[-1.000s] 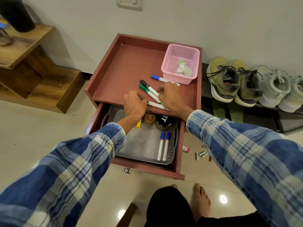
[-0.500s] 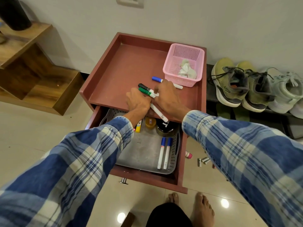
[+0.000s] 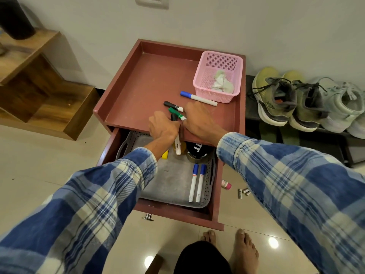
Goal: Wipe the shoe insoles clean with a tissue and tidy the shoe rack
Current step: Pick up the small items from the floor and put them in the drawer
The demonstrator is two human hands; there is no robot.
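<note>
A marker point(image 3: 177, 144) is being gripped by the left hand point(image 3: 164, 129), with the fingers clamped round its upper part. Its white barrel is being hung over the open drawer point(image 3: 177, 211), probably so that it can be dropped into the grey tray point(image 3: 169, 175) below. The right hand point(image 3: 198, 120) is being laid over the ends of the green marker point(image 3: 176, 113) and the black marker point(image 3: 173, 105) on the red tabletop point(image 3: 150, 76), apparently so that they can be gathered. Whether its fingers are clamped on them cannot be told, as the tips are being hidden by the back of the hand.

The blue marker point(image 3: 198, 98) is being left untouched just beside the pink basket point(image 3: 219, 62). In that basket 1 crumpled tissue point(image 3: 222, 84) is being stored, well apart from both hands. Judging from this, loose clutter is being cleared while the wiping is being left aside.

6 markers are being counted: 3 on the tabletop, 1 in the left hand and a pair of markers point(image 3: 197, 182) side by side in the tray. 4 shoes point(image 3: 274, 95) are being counted in a row on the shoe rack point(image 3: 335, 143) to the right, the last being cut by the frame edge. No insoles are being shown.
</note>
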